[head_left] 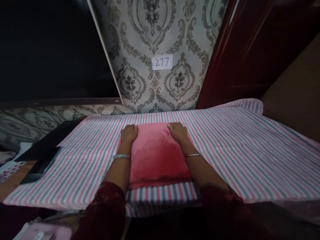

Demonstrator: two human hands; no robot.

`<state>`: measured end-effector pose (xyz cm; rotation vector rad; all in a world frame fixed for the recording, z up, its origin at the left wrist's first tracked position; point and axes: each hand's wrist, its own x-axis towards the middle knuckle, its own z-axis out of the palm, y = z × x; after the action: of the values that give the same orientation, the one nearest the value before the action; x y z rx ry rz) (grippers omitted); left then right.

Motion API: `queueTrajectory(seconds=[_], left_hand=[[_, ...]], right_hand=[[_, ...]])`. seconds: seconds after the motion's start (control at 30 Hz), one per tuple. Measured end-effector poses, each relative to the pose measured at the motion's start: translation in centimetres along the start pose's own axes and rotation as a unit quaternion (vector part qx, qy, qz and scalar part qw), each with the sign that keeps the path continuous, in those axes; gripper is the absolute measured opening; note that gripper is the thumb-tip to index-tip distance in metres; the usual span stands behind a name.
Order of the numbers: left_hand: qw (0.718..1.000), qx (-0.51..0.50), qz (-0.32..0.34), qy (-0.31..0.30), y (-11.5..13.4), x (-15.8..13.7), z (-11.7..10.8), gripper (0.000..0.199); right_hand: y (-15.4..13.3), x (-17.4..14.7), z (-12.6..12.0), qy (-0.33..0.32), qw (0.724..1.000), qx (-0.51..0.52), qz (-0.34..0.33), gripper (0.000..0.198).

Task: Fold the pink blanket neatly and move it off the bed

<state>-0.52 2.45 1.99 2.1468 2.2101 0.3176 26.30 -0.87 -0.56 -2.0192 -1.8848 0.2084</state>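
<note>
A soft pink-red cloth, folded into a rectangle like a towel, lies flat in front of me. My left hand is at its far left corner, the fingers bent around the edge. On the far right corner, my right hand grips in the same way, its thumb toward the middle. Both hands are closed on the cloth, though the fingertips are partly hidden. Beneath everything is a striped pink, grey and white sheet covering the table, its near edge hanging down.
A large dark television screen stands at the back left. Patterned wallpaper with a paper label reading 277 is behind the table. Dark red glossy furniture rises at the right. A pink object sits at the lower left.
</note>
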Motion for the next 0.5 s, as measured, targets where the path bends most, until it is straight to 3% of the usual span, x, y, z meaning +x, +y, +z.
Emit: queueTrajectory(seconds=[0.33, 0.5], left_hand=[[0.994, -0.108, -0.027, 0.014, -1.7, 0.6, 0.4, 0.051], [0.992, -0.123, -0.026, 0.009, -1.3, 0.1, -1.0, 0.049]], right_hand=[[0.2, -0.2, 0.0, 0.005, 1.0, 0.008, 0.0, 0.053], [-0.3, -0.8, -0.5, 0.002, 1.0, 0.006, -0.005, 0.052]])
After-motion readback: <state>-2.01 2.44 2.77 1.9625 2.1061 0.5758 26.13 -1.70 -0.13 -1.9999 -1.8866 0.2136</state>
